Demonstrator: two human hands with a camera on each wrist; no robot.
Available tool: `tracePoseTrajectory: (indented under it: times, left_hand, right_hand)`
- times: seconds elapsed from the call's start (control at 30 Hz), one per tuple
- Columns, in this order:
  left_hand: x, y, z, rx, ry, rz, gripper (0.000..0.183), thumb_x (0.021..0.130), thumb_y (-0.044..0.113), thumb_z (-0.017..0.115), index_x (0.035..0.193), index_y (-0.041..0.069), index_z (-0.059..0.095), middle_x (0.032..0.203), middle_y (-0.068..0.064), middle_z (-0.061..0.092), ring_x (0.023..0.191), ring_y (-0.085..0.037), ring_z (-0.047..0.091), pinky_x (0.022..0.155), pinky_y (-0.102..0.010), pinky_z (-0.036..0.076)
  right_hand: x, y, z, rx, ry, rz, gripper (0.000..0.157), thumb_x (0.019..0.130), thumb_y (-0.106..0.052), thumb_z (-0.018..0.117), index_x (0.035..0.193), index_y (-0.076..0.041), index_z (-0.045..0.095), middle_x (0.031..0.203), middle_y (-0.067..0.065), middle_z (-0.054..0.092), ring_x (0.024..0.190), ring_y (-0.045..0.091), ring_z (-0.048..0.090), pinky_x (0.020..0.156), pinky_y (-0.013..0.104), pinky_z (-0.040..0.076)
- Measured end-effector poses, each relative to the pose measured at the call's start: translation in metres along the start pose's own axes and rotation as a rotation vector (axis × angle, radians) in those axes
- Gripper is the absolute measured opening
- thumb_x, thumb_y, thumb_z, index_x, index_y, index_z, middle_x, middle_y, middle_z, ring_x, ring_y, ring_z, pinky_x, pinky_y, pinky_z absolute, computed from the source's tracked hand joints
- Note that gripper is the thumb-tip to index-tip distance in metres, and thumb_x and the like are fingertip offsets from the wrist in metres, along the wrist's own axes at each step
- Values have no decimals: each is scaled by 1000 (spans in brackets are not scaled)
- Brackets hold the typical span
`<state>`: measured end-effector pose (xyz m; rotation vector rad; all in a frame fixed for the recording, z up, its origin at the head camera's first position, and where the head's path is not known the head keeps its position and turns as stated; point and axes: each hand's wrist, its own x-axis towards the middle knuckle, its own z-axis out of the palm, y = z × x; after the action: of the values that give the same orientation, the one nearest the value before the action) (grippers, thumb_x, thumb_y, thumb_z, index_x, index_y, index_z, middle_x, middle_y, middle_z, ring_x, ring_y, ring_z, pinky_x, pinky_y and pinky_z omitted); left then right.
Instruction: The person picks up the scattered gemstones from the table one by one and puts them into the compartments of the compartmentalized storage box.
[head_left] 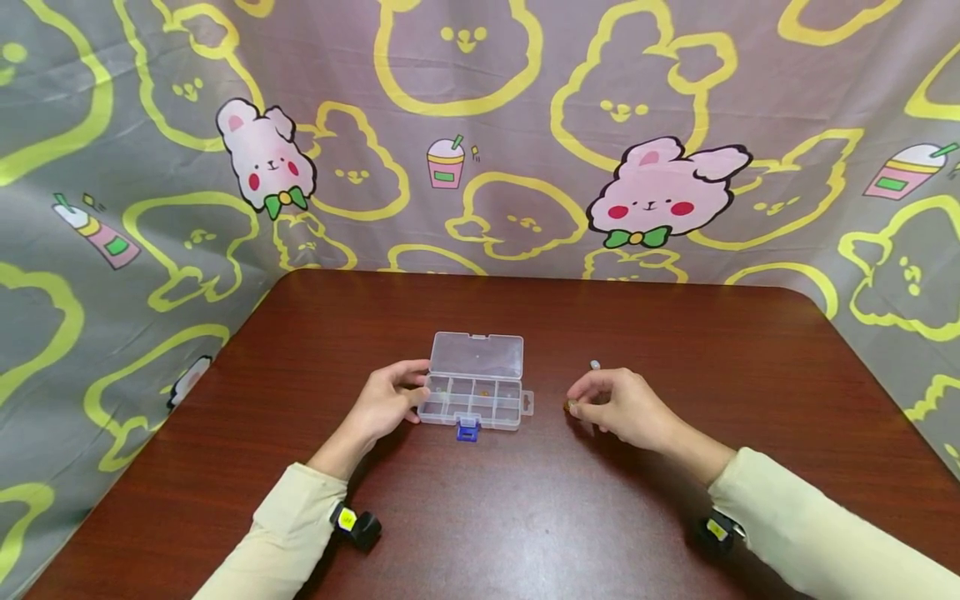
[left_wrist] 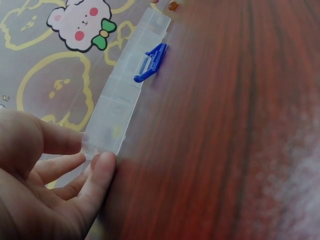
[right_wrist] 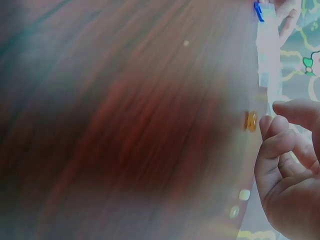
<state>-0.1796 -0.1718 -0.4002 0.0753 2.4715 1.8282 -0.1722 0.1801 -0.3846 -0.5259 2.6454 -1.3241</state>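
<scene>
A clear plastic compartment box (head_left: 469,410) with a blue latch (head_left: 467,432) sits on the table, its see-through lid (head_left: 477,356) laid back. My left hand (head_left: 384,402) grips its left end, thumb and fingers around the corner in the left wrist view. Several compartments contain tiny pieces, one of them orange (head_left: 484,393). To the right of the box, my right hand (head_left: 624,408) reaches down with bent fingers. Just beyond its fingertips in the right wrist view lies a small, glossy amber-coloured piece (right_wrist: 251,121). Nothing shows between these fingers.
Two small whitish pieces (right_wrist: 244,194) lie on the table near my right hand. A clear hanging tab (head_left: 527,403) sticks out from the box's right side. Behind the brown table (head_left: 637,325) hangs a patterned cloth (head_left: 525,150).
</scene>
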Motion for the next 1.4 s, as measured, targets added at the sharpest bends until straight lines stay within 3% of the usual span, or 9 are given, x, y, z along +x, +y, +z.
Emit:
tracePoseTrajectory:
  times: [0.7,0.83,0.93,1.03,1.4]
  left_hand:
    - [-2,1,1,3,-18,4,44,90,-9,61,133,-9,57,114,-28,64,70,-17,62,51,-28,55]
    - [-3,1,0,7,-13,0,43,90,-9,61,133,-9,58,114,-29,64,70,-18,63,51,-28,55]
    - [-3,1,0,6,-13,0,43,90,-9,61,133,-9,58,114,-29,63,71,-19,63,51,-28,55]
    - [-3,2,0,2,-12,1,43,90,-9,62,133,-9,58,114,-29,63,70,-18,63,52,-28,56]
    - [-2,2,0,1,-11,2,43,90,-8,62,133,-9,58,114,-29,63,71,-17,63,52,-29,56]
  right_hand:
    - [11,-15,19,43,-6,-73,10,85,-2,75,94,-5,72,75,0,68,52,14,55,46,27,47]
    - [13,-18,21,25,-5,-79,9,86,-4,75,94,-7,73,74,-2,67,52,14,56,60,29,49]
    - [15,-22,24,28,-2,-70,9,86,-5,76,94,-8,73,74,-3,67,52,14,56,60,29,49]
    - [18,-23,27,54,-8,-75,9,85,-3,76,94,-6,73,74,-2,67,52,14,56,48,28,49]
    - [25,-35,38,119,-21,-93,10,85,-2,75,94,-3,72,74,1,66,55,15,56,49,27,51]
